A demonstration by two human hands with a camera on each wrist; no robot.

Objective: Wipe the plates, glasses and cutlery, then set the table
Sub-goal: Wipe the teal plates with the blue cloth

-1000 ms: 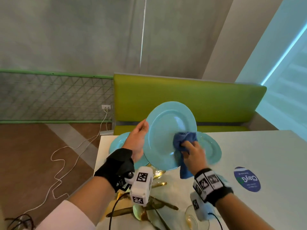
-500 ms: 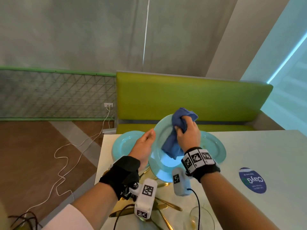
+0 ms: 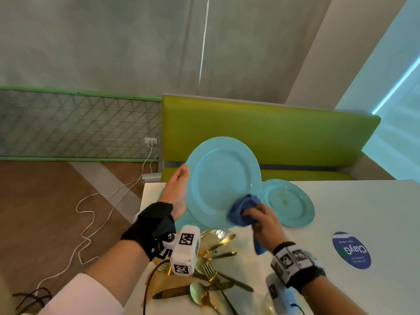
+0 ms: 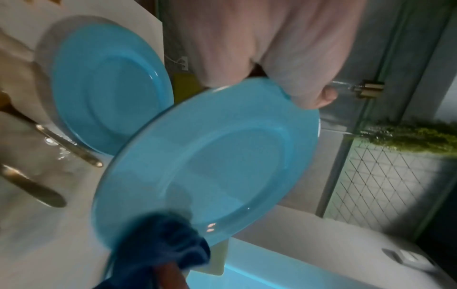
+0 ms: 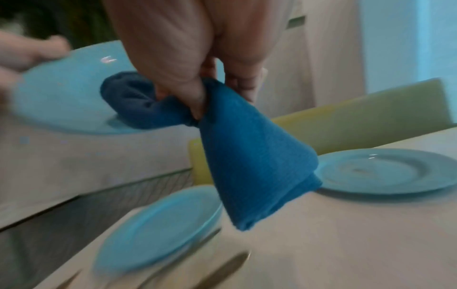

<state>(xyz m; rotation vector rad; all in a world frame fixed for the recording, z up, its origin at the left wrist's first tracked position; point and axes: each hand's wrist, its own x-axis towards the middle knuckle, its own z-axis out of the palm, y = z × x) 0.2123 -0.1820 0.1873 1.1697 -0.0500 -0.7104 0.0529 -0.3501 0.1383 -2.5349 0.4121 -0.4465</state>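
Note:
My left hand (image 3: 178, 194) holds a light blue plate (image 3: 221, 181) tilted up above the white table (image 3: 354, 208), thumb on its left rim (image 4: 309, 97). My right hand (image 3: 261, 218) grips a bunched blue cloth (image 3: 243, 211) and presses it on the plate's lower right rim (image 4: 160, 242); the cloth's tail hangs down (image 5: 254, 172). A second blue plate (image 3: 289, 203) lies flat on the table to the right, and a third (image 4: 108, 88) lies under the held one at the left. Gold cutlery (image 3: 216, 269) is piled near me.
A glass (image 3: 270, 308) stands at the bottom edge by my right wrist. A round blue sticker (image 3: 351, 250) is on the table at right. A green bench (image 3: 268, 135) runs behind the table. A white cable (image 3: 91, 214) lies on the floor at left.
The cloth hand has swept from the plate's top edge down to its lower right rim. The plate is raised and tilted more toward me.

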